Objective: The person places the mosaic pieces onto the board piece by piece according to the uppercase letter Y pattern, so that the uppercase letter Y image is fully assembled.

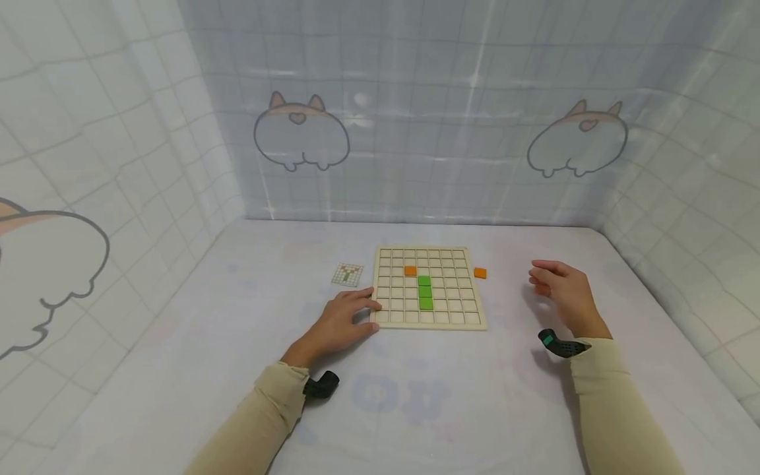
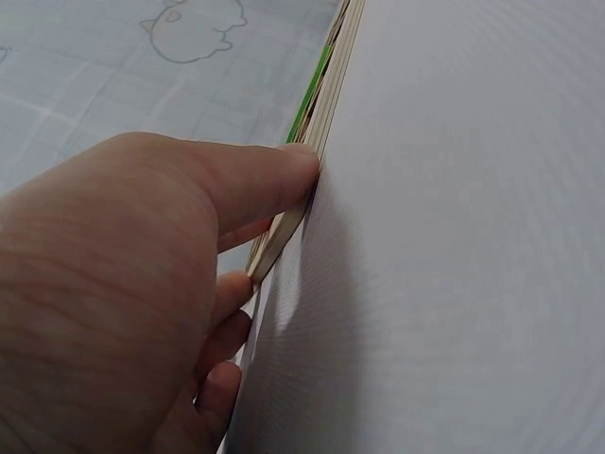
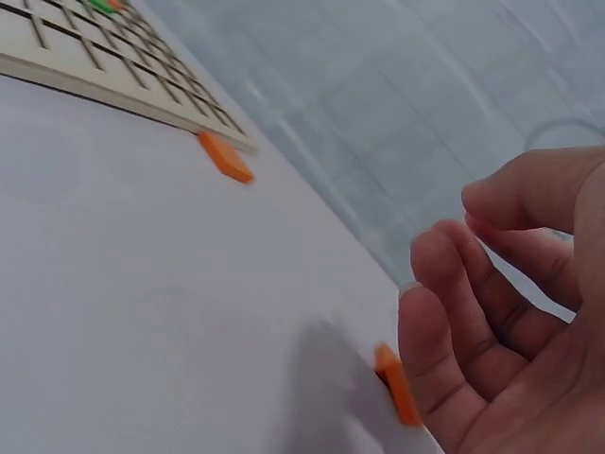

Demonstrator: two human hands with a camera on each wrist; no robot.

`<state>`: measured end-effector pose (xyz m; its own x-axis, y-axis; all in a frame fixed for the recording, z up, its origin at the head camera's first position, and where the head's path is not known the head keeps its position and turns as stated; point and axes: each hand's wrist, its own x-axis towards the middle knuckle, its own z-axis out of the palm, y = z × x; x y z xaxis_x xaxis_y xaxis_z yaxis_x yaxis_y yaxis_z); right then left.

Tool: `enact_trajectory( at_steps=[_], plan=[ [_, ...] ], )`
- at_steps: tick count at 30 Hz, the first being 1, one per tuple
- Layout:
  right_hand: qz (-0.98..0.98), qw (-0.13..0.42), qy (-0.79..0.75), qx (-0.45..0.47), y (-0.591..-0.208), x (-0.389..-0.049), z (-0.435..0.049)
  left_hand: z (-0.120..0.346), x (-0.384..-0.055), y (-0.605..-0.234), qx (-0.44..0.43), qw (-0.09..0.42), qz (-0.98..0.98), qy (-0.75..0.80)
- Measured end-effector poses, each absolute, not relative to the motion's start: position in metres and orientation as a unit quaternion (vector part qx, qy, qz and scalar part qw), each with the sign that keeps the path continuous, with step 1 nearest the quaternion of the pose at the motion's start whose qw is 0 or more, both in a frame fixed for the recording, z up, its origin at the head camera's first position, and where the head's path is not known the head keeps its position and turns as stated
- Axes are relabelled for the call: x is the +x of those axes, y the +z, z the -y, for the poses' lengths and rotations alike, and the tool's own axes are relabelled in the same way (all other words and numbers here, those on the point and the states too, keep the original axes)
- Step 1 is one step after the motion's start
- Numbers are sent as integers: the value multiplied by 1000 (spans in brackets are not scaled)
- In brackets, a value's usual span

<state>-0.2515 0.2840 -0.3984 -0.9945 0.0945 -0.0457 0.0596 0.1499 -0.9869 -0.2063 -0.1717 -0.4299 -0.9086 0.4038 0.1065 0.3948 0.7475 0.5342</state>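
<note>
My left hand (image 1: pixel 340 321) holds the near left corner of a wooden grid board (image 1: pixel 454 298), thumb on its front edge and fingers along its left side. One orange tile (image 1: pixel 410 270) and a column of three green tiles (image 1: pixel 425 292) sit in its cells. Off to the right, my right hand (image 1: pixel 565 295) hovers above the table with fingers bent and nothing visible between thumb and forefinger. An orange tile (image 3: pixel 401 390) lies on the table behind those fingers, partly hidden by them. Another orange tile (image 1: pixel 480 273) lies just beside the board's right edge.
A small pattern card (image 1: pixel 347 274) with a coloured grid lies left of the board. Tile-patterned cloth walls (image 1: pixel 415 165) stand behind and on both sides of the white table (image 1: pixel 445 402). Each wrist wears a black device (image 1: pixel 322 385).
</note>
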Motion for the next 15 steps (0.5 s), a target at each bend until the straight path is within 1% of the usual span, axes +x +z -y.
enact_trajectory(
  at_steps=[3, 9, 15],
  plan=[
    [765, 11, 642, -52, -400, -250, -297, 172, -206, -429, 213, 10, -936, 281],
    [822, 10, 565, -73, -405, -245, -315, 171, -206, -427, 210, 8, -936, 281],
    [832, 29, 545, -102, -415, -246, -320, 171, -206, -428, 220, 6, -935, 278]
  ],
)
